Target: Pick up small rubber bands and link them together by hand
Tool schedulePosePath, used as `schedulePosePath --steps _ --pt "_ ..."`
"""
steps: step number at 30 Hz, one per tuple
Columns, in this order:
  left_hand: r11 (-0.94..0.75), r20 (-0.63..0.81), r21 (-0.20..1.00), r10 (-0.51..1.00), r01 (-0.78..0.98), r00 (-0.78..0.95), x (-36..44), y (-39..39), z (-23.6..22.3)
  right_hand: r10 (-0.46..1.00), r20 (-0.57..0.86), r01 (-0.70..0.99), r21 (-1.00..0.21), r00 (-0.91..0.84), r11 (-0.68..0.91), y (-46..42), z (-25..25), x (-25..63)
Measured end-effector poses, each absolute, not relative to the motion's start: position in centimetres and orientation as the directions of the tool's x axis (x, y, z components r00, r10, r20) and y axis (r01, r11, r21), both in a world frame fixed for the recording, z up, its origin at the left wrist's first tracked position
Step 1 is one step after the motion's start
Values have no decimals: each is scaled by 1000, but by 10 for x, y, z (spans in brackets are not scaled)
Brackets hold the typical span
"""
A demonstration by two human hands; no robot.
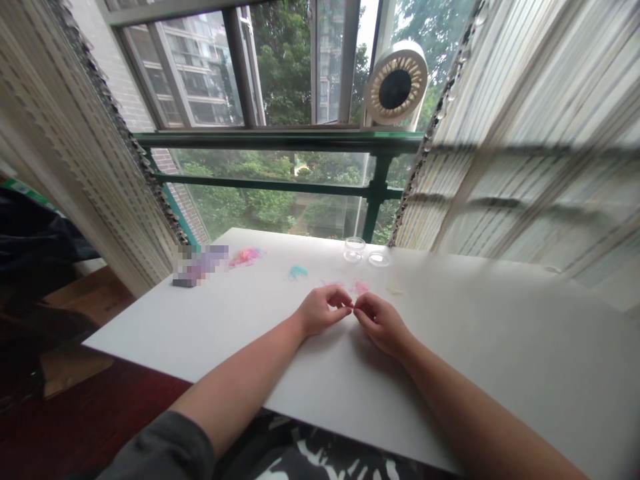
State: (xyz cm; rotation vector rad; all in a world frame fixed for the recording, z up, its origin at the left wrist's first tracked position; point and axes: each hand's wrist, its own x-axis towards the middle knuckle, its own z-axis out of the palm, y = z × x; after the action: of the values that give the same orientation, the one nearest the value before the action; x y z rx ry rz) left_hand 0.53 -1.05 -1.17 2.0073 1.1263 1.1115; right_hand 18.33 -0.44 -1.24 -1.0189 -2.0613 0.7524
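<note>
Two hands, one fan, perhaps two containers

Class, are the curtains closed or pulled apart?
Pulled apart: the left curtain and right curtain hang at opposite sides, with the window showing between.

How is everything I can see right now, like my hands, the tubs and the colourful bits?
Left hand: fingers pinched, near right hand
Right hand: fingers pinched
Clear round tub: upright
Clear flat round piece: lying beside tub
Blue-green bits: loose heap
Pink bits: loose, scattered
Curtains: parted
Round white device: on or off unclear
</note>
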Motion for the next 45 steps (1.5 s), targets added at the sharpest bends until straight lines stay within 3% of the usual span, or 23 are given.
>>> schedulePosePath --steps 45 --pt "-446 379 816 893 368 242 5 -11 -7 850 316 447 -743 -421 498 -5 -12 183"
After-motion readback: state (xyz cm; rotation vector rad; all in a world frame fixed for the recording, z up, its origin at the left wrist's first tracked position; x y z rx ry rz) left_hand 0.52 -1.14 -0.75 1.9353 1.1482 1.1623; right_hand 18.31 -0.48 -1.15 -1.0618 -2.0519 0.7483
